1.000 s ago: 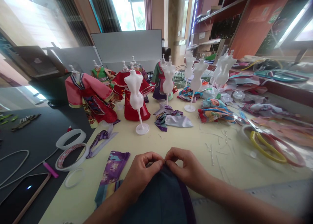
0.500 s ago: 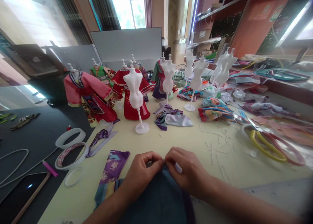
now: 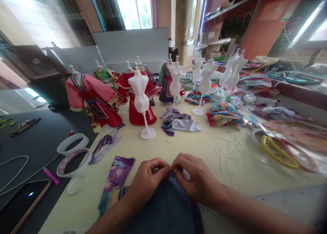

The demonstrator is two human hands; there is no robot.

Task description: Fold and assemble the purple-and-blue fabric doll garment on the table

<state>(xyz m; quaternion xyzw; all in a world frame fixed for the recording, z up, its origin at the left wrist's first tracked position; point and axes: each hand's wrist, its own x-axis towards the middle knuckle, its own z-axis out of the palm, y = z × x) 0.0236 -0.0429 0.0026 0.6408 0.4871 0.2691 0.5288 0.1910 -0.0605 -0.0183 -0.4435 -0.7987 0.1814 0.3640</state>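
A dark blue-grey piece of fabric (image 3: 166, 206) with a purple edge hangs down toward me at the bottom middle. My left hand (image 3: 153, 176) pinches its top edge between thumb and forefinger. Close beside it, my right hand (image 3: 190, 174) pinches the same edge, the fingertips of both hands nearly touching. Whether something small lies between the fingertips cannot be made out. Left of my left hand lies a purple patterned strip of fabric (image 3: 119, 176) with a blue and yellow end. Ahead stands a bare white mini dress form (image 3: 140, 92) on a round base.
Dressed mini forms, one in a pink robe (image 3: 94, 80), stand at the back left. Tape rolls (image 3: 74, 162), a pink-capped pen (image 3: 51, 176) and a phone (image 3: 24, 205) lie left. Yellow-handled scissors (image 3: 278, 152), bead strings (image 3: 221, 160) and a clear ruler (image 3: 288, 200) are right.
Both hands keep their pinch on the fabric in almost the same place. The view has shifted very slightly.
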